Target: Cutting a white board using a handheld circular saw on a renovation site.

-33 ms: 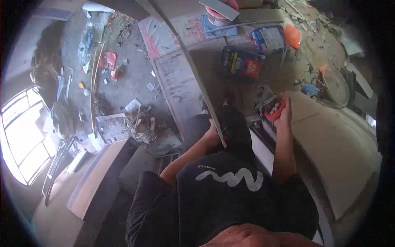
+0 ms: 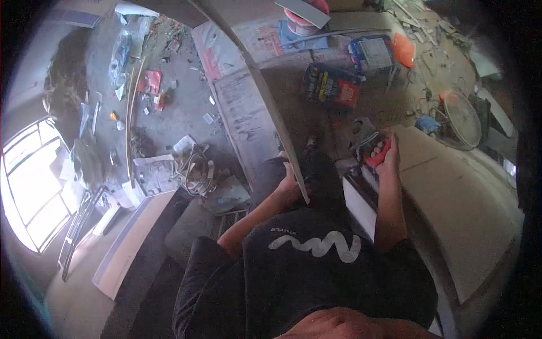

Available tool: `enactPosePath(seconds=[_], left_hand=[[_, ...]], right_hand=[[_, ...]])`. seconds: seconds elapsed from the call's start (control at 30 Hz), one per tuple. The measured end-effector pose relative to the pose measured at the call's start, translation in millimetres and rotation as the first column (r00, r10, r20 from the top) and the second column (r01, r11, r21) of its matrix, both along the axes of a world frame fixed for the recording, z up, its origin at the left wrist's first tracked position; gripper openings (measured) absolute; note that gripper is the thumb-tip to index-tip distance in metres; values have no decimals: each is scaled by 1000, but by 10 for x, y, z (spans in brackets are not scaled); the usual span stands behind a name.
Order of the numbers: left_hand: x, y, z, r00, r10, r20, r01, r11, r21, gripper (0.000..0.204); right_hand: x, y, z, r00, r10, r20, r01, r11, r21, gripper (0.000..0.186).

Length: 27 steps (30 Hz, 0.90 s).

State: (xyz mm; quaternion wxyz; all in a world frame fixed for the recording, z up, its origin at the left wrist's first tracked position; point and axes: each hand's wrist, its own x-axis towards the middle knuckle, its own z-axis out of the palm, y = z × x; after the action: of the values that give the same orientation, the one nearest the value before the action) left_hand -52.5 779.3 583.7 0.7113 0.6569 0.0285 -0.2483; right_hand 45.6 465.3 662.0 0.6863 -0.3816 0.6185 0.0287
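Observation:
My left hand [image 2: 289,185] is closed on the near part of a long, thin board [image 2: 266,93]. The board stands nearly edge-on to me and runs from my lap up past the top of the view. The fingers behind it are partly hidden. My right hand [image 2: 390,160] is wrapped round the red handle of a tool with a dark grey head [image 2: 363,139], held apart from the board. Its exact kind does not show. Beyond the tool lies a dark bag [image 2: 331,86] with yellow and red print.
A large tan panel [image 2: 451,198] lies at my right. At far right are a round wire-mesh sieve [image 2: 462,120] and scattered scraps. A red bucket [image 2: 305,22] and a blue-white bag [image 2: 372,53] stand ahead. Coiled cable [image 2: 195,172] and debris lie on the left floor.
The long board has shifted slightly in my left hand, and its edge looks a little more bowed. My right hand stays about where it was with the red-handled tool.

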Motion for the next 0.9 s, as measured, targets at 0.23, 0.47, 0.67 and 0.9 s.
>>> enactPosePath(seconds=[0.23, 0.47, 0.67, 0.9], left_hand=[[644, 207, 780, 975, 217, -49, -199, 950, 242, 51], [696, 273, 598, 958, 169, 232, -275, 774, 571, 53], [529, 202, 524, 932, 239, 274, -362, 669, 649, 44], [486, 58, 652, 817, 545, 189, -491, 486, 723, 41]], right_hand=[[-224, -211, -621, 983, 108, 151, -127, 984, 123, 40], [-314, -721, -2006, 976, 195, 97, -209, 965, 158, 58], [111, -545, -3178, 930, 246, -275, -287, 950, -120, 51], [357, -375, -4843, -90, 674, -733, -994, -111, 19, 56]])
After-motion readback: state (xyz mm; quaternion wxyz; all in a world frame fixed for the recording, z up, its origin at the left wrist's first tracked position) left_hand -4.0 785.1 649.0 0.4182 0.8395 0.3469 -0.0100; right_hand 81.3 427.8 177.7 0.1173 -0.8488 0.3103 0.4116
